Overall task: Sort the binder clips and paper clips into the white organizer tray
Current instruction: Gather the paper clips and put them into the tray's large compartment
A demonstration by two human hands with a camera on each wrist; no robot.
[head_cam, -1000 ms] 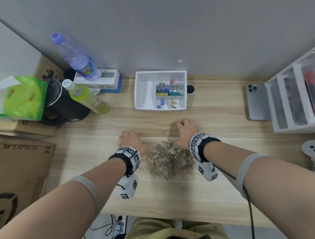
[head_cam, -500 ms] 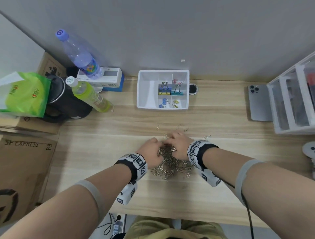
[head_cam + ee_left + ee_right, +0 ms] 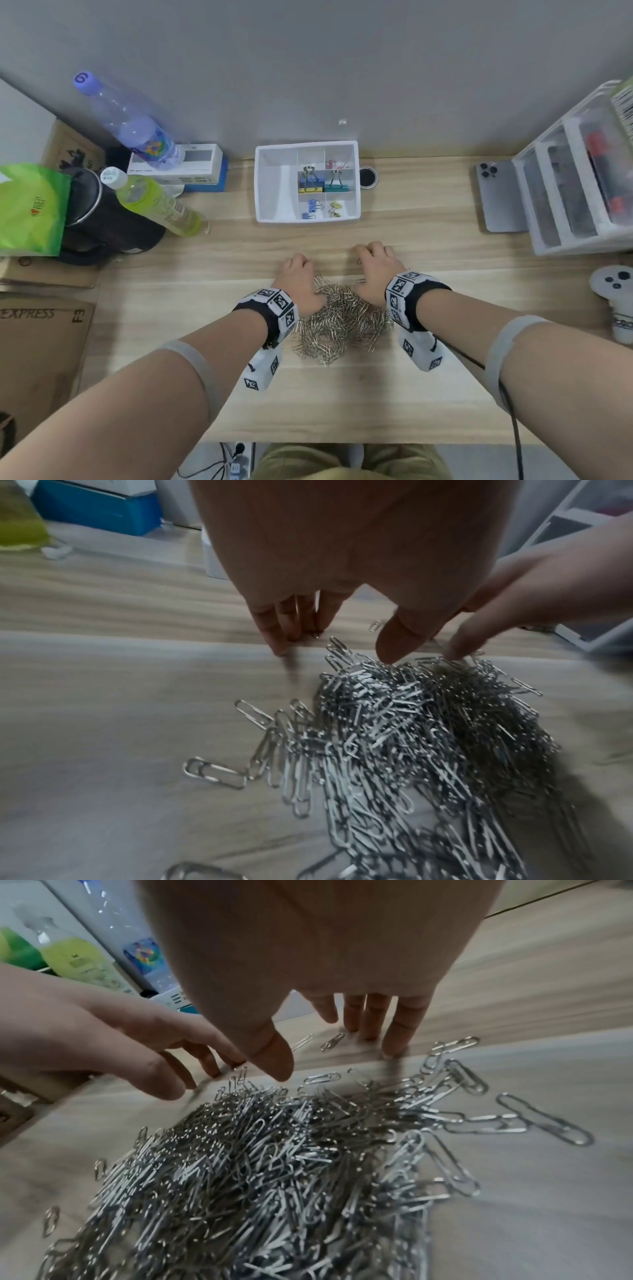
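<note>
A heap of silver paper clips lies on the wooden desk between my wrists. My left hand and right hand rest at the heap's far edge, fingers straight, tips touching the wood, holding nothing. In the left wrist view my left hand stands over the paper clips. The right wrist view shows my right hand above the same heap. A few stray clips lie between the hands. The white organizer tray sits farther back, with coloured binder clips in its small compartments; its large left compartment is bare.
Two bottles, a black kettle, a green bag and a cardboard box crowd the left. A phone, a clear drawer unit and a grey controller stand right. A black round port adjoins the tray.
Half a second ago both hands met on top of the heap. They have since spread apart and slid forward to its far edge, leaving the clips more gathered.
</note>
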